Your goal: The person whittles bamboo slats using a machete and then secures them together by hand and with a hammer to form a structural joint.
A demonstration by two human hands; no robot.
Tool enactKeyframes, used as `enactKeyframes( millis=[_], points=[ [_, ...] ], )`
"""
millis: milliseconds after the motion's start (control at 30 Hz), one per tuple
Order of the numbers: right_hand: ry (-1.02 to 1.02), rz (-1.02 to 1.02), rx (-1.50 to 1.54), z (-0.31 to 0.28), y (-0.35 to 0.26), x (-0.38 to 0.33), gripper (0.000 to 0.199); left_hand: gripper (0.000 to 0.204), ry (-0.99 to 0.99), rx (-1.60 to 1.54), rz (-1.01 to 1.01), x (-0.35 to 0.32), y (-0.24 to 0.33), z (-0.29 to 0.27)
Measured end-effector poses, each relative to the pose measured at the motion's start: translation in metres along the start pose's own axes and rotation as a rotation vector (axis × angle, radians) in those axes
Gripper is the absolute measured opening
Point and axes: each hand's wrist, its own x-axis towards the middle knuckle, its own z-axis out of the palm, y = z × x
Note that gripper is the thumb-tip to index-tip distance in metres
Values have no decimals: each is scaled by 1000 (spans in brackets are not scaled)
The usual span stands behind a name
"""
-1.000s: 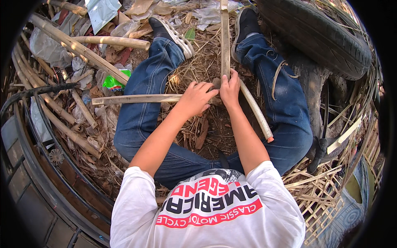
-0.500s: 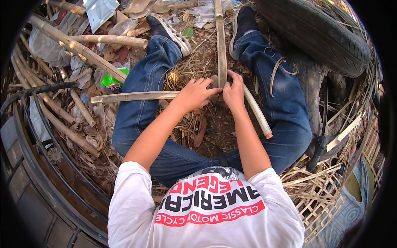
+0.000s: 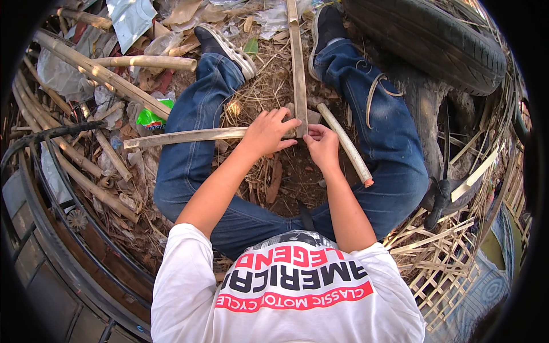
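On the left side, many bamboo poles (image 3: 94,67) lie across one another, among dry leaves and pieces of pale plastic sheet (image 3: 63,74). A black metal frame (image 3: 35,138) curves at the left edge. At upper right a black tyre (image 3: 437,48) leans beside a worn wooden stump (image 3: 422,123), close to the right leg. Lower, a dark-handled tool (image 3: 440,203) is near a bamboo lattice (image 3: 449,277) of crossed thin strips. A curled thin strip (image 3: 370,103) rests on the right trouser leg. Between the legs, a round pale stick (image 3: 347,146) with an orange end lies aslant, just beside the right hand, and its lower end reaches the right thigh.

A green packet (image 3: 152,118) lies next to the left leg, under the end of a pole; I cannot tell what is inside it.

The long bamboo strip (image 3: 298,68) runs from the top edge, between the two shoes, down to the hands. The right hand (image 3: 323,147) has its fingers bent and nearly closed, with thumb and forefinger pinching the near end of this strip. The left hand (image 3: 267,132) is half open, thumb and forefinger apart, fingertips at the strip's left edge. A second flat strip (image 3: 191,136) passes over the left leg and goes behind this hand; whether the palm touches it, I cannot tell.
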Motion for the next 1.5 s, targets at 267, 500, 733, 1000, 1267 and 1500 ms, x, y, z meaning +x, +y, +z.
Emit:
enactKeyframes(
  millis=[267,500,733,1000,1267,1500],
  points=[
    [48,45,76,8,12,4,27,42,94,-19,-38,4,10,4],
    [17,69,163,9,19,6,26,39,172,19,-6,4,11,14],
    [24,139,222,9,14,5,23,38,154,-6,-11,6,12,13],
    [28,218,261,8,-1,5,49,45,166,77,55,3,13,9],
    [22,-51,-14,2,-25,-44,32,42,134,131,47,5,12,16],
    [207,-513,-110,-122,-43,-203,18,36,136,168,81,8,13,21]
  ],
)
